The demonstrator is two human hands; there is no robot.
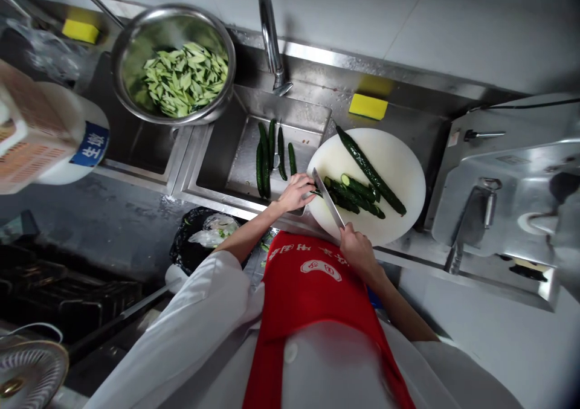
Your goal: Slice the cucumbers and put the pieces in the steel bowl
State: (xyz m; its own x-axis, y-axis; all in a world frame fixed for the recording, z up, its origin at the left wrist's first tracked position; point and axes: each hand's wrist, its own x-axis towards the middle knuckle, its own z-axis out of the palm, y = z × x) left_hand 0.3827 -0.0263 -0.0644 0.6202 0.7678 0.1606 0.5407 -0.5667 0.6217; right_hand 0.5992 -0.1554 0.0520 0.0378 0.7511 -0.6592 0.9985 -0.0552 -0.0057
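My right hand (356,249) is wrapped round the handle of a kitchen knife (330,200), its blade angled over the left part of a round white cutting board (408,182). At the board's left edge my left hand (296,193) has its fingers curled on a dark green cucumber piece (318,192), mostly hidden beside the blade. Right of the knife lie several cut cucumber lengths (360,188), and a whole cucumber (369,168) slants behind them. Several more cucumbers (263,161) rest in the sink (240,155) to the left.
A steel bowl (121,77) of sliced green pieces stands behind left, near the faucet (268,28). Yellow sponges (368,106) sit along the back ledge. A cleaver (469,222) lies on metal at right. Below the sink is a black-bagged bin (181,240).
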